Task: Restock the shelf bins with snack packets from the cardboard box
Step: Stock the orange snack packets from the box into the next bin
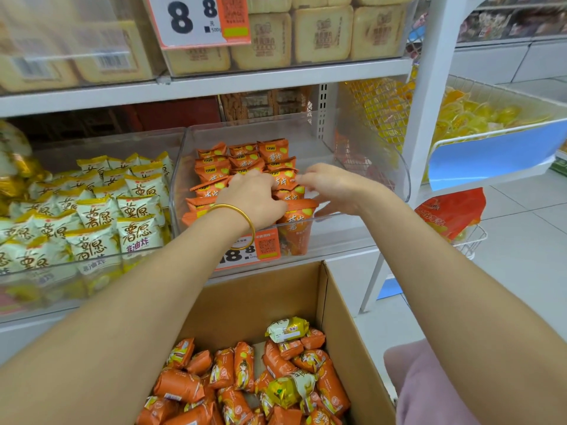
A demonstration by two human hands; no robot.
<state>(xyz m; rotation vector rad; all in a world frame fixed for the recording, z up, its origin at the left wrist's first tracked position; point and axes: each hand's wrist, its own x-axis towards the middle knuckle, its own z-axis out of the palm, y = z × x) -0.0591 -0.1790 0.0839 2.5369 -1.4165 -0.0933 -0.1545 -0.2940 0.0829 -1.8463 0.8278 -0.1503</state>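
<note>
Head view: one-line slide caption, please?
Left hand and right hand arrange orange packets in the clear bin above the open cardboard box.

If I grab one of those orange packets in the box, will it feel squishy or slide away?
Probably light and puffy: the orange packets in the cardboard box look air-filled. Their shiny wrap likely feels slippery. Rounded ones might roll.

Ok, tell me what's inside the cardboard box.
The cardboard box holds loose orange packets and two yellow packets lying on top. The left forearm covers its left side, and anything under the heap is hidden.
</note>
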